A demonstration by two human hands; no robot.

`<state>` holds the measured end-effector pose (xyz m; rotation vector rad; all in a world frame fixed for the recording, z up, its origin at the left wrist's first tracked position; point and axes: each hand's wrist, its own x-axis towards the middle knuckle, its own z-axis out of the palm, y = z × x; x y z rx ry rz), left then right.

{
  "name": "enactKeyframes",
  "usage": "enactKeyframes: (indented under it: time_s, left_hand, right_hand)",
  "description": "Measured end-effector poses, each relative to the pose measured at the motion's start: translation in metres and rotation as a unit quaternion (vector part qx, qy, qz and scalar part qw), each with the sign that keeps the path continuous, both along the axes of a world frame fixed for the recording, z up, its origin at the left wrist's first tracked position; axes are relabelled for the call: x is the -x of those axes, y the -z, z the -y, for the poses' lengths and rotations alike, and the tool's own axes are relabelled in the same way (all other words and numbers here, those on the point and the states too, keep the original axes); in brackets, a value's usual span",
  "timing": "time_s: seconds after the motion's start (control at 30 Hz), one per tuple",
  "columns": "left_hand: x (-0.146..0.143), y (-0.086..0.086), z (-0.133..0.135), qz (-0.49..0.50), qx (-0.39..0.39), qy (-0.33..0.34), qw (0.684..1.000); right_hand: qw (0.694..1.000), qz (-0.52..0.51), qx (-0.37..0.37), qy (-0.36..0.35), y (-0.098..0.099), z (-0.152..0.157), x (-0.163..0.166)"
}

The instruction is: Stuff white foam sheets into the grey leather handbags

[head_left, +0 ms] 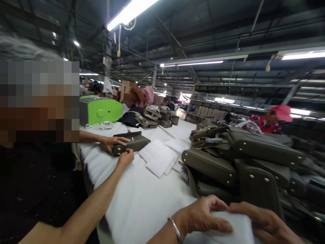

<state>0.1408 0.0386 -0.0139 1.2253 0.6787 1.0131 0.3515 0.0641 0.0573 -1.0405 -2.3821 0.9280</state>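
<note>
My left hand (pixel 203 215), with a metal bangle on its wrist, and my right hand (pixel 264 217) both grip a white foam sheet (pixel 238 227) at the bottom edge of the view. The sheet lies on the white padded table (pixel 142 200). Just beyond my hands is a heap of olive-grey handbags (pixel 238 159) with metal studs. To the left, a co-worker's two hands (pixel 119 149) hold a single olive-grey handbag (pixel 133 142) flat on the table.
Loose white foam sheets (pixel 159 157) lie mid-table. A green machine (pixel 100 110) stands at the far left, with more bags (pixel 157 118) behind it. A person in a pink cap (pixel 275 118) sits far right. Cardboard boxes (pixel 127 93) and shelves are in the background.
</note>
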Motion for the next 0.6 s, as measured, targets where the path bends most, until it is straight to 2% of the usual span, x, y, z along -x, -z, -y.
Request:
enactKeyframes:
  time_s: [0.07,0.13,0.3,0.4,0.47,0.6]
  left_hand:
    - [-0.003,0.004,0.000,0.016,0.010,0.064,0.998]
    - [-0.003,0.003,0.000,0.035,-0.005,0.093,0.995]
    - [-0.006,0.000,0.000,0.024,-0.011,0.155,0.987]
    - [-0.015,0.007,0.001,-0.003,0.007,0.124,0.992]
    - [-0.022,0.013,0.000,-0.010,0.008,0.080,0.997]
    - [-0.029,0.017,-0.003,-0.034,-0.018,0.004,0.999]
  right_hand:
    - [1.000,0.008,-0.009,0.002,-0.016,0.014,0.010]
    - [0.999,-0.004,-0.009,0.030,-0.023,0.024,0.017]
    - [0.997,-0.046,-0.042,0.039,-0.011,0.032,0.016]
    - [0.993,-0.088,-0.002,0.073,-0.002,0.035,0.011]
    - [0.984,-0.125,0.058,0.109,-0.001,0.036,0.005]
    - [0.956,-0.196,0.181,0.125,-0.002,0.037,-0.014]
